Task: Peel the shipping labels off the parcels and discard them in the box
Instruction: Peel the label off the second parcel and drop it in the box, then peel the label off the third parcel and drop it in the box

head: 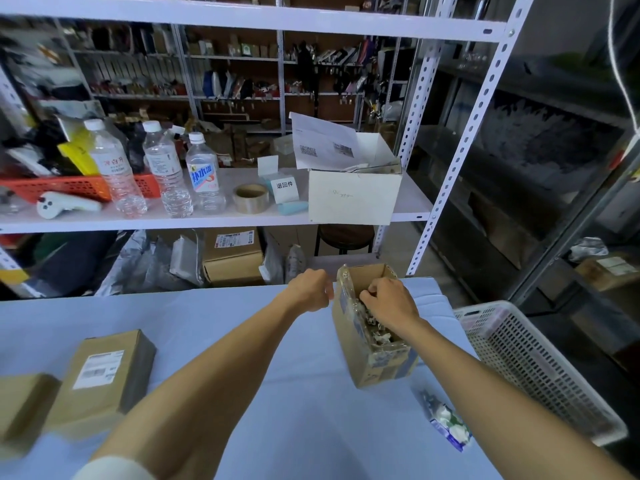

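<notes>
A small open cardboard box stands on the table at centre right, holding several crumpled label scraps. My right hand reaches into its top with fingers curled on a scrap. My left hand is curled against the box's taped left flap and seems to hold its edge. A brown parcel with a white shipping label lies at the table's left. Another brown parcel, blurred, sits at the far left edge. A crumpled scrap lies loose on the table near my right forearm.
A white plastic basket sits at the table's right edge. Behind the table a white shelf carries water bottles, a tape roll and a white carton. More parcels and grey bags lie under the shelf.
</notes>
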{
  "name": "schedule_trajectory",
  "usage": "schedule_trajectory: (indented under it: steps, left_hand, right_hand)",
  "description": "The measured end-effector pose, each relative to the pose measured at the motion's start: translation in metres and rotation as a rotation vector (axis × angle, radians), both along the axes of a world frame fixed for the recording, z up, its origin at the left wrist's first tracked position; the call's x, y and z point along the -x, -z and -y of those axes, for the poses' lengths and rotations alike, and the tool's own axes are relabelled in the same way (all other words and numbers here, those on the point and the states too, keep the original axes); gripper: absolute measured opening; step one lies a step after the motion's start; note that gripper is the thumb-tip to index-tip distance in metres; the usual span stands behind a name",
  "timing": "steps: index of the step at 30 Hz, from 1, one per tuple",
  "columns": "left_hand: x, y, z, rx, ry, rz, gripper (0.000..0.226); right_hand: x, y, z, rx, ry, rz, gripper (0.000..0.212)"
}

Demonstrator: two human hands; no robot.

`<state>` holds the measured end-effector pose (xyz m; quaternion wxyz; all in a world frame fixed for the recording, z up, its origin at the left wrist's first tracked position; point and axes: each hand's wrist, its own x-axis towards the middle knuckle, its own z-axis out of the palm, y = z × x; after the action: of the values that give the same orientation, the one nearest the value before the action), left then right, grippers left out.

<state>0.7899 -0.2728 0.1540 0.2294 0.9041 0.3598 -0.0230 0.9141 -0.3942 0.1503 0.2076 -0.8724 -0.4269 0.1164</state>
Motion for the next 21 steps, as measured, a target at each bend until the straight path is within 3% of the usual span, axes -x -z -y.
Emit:
schedule_trajectory:
  steps: [5,7,8,9,10,12,21]
  left_hand:
    - [0.030,0.000,-0.003,0.020,-0.047,0.025,0.024]
    - [0.049,0.000,-0.006,0.031,-0.087,0.040,0.024]
    - [0.059,0.000,-0.008,0.037,-0.107,0.050,0.025]
    - [0.070,0.000,-0.011,0.042,-0.125,0.058,0.025]
    - [0.082,0.000,-0.014,0.046,-0.139,0.062,0.024]
    - [0.107,0.000,-0.020,0.050,-0.165,0.056,0.022]
    - [0.245,0.019,-0.052,0.077,-0.229,0.005,0.023]
  right_hand:
    - [0.021,-0.001,-0.017,0.063,-0.083,-0.010,0.044]
    - [0.034,-0.002,-0.026,0.078,-0.107,-0.026,0.034]
    - [0.042,-0.002,-0.030,0.100,-0.122,-0.036,0.018]
    - [0.050,-0.003,-0.035,0.113,-0.140,-0.032,0.019]
    - [0.060,-0.004,-0.040,0.151,-0.156,-0.019,0.040]
    - [0.082,-0.007,-0.050,0.203,-0.187,0.024,0.053]
    - [0.224,-0.002,-0.101,0.334,-0.378,-0.035,0.040]
